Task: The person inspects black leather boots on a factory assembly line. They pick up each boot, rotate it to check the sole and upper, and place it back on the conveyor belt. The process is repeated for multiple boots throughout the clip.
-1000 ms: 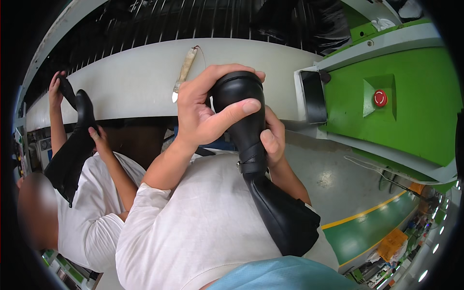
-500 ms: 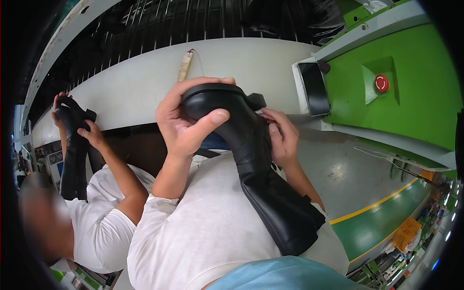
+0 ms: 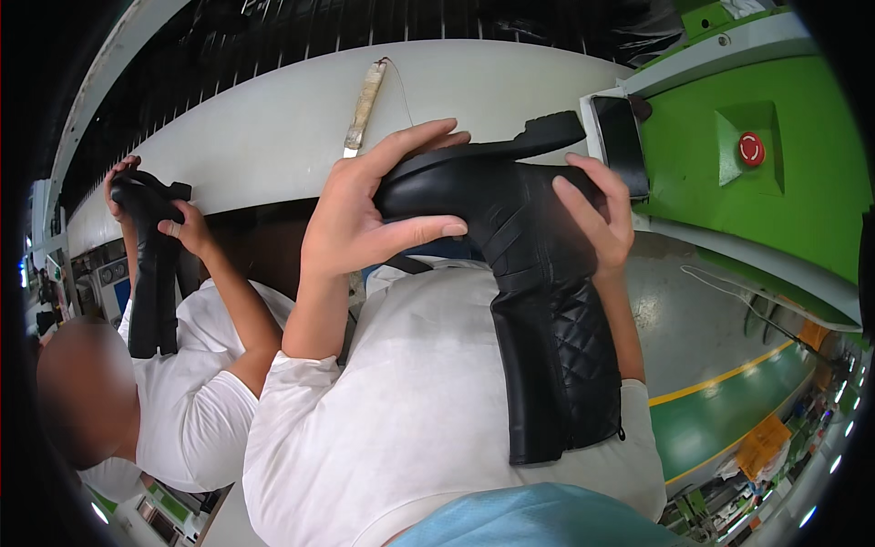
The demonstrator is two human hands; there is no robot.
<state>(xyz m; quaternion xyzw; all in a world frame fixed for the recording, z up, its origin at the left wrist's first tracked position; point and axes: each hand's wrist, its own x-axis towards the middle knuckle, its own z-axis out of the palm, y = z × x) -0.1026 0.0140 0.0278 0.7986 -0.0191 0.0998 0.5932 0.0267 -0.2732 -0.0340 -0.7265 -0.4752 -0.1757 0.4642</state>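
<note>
while left hand [image 3: 365, 223] wraps black boot [image 3: 519, 273] toe, right hand [image 3: 597, 214] grips heel, fingers curled.

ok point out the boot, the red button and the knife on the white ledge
boot [image 3: 538, 301], head view, on the ankle of the black upper
red button [image 3: 750, 149], head view, on its round face
knife [image 3: 365, 105], head view, on its pale handle

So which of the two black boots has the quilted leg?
The black boot in the wearer's own hands, at centre; diamond quilting shows on its leg. The co-worker's boot at left looks plain.
</note>
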